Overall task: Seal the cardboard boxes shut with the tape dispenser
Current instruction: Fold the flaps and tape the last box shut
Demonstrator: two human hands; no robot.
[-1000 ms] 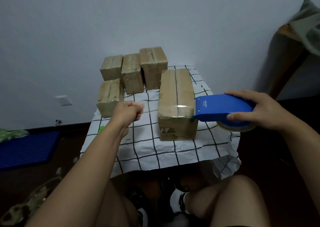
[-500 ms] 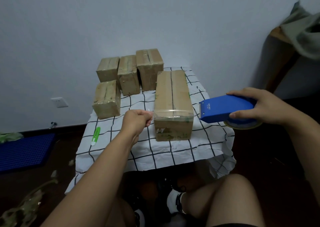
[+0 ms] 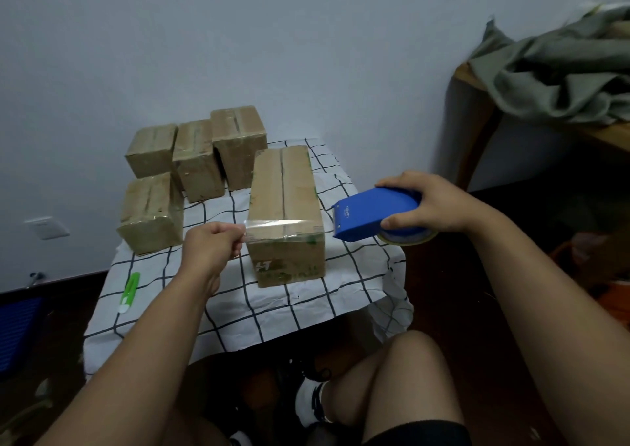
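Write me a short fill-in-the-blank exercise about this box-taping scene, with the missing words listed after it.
1. The right hand grips a tape dispenser coloured ____.
2. The left hand pinches the end of a clear tape strip stretched across the ____ box.
3. Left of that box stand ____ smaller boxes.
4. A ____ utility knife lies on the checked cloth.

Missing words: blue; largest; four; green
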